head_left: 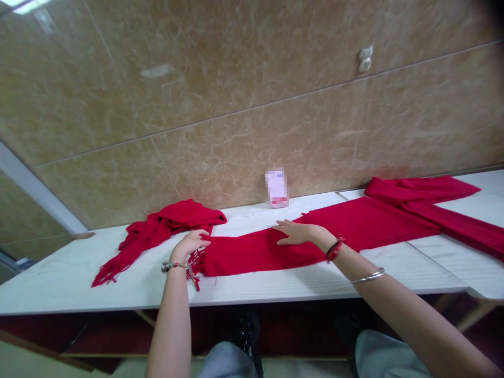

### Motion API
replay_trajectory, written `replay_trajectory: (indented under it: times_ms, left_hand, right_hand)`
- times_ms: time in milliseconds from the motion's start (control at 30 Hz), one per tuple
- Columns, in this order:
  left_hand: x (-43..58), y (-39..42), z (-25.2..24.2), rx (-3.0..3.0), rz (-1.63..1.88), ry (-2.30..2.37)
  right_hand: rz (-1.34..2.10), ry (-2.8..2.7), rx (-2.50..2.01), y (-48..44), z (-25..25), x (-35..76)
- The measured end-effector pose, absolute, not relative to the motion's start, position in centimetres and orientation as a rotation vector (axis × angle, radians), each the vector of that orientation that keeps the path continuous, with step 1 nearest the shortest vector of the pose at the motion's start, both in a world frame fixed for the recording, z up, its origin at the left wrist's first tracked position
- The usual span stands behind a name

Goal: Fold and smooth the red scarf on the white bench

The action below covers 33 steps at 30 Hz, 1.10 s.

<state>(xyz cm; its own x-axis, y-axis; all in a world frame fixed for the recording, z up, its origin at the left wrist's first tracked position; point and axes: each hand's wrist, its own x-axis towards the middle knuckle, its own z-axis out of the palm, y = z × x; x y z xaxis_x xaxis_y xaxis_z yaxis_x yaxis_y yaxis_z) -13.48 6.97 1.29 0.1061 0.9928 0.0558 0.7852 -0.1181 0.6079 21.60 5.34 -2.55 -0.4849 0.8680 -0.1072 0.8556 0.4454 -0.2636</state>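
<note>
A long red scarf [354, 226] lies stretched across the white table [275, 286], its fringed end near the middle-left. My left hand [191, 243] rests at that fringed end, fingers curled over the fabric's edge. My right hand [296, 232] lies flat and open on the scarf a little to the right, palm down. A second red scarf [165, 226] sits bunched at the left of the table, its fringe trailing toward the front edge.
A small pink and white card [276, 188] stands against the brown marble wall [236, 105] behind the table. The scarf's far part is folded over at the right [417, 191]. A second tabletop [484, 262] adjoins on the right. My knees show under the table.
</note>
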Motion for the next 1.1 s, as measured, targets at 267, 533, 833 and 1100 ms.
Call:
replay_trajectory:
  times_ms: [267,533,833,1100]
  left_hand:
    - [-8.6,7.0,0.8,2.071,0.132,2.231]
    - [-3.5,1.3,1.2,2.755,-0.099,1.301]
    - [-2.6,-0.3,0.0,2.986,-0.124,1.322]
    - [-2.8,-1.0,3.3,3.039,-0.081,1.409]
  right_hand:
    - [0.61,-2.782,-1.259,2.6,-1.0,19.2]
    - [0.535,-2.921,-1.135,0.0,0.1,20.6]
    - [0.329,-2.894,-1.167,-3.1,-0.1,23.8]
    - [-0.051,-2.674,-1.234,-3.5,-2.6,24.0]
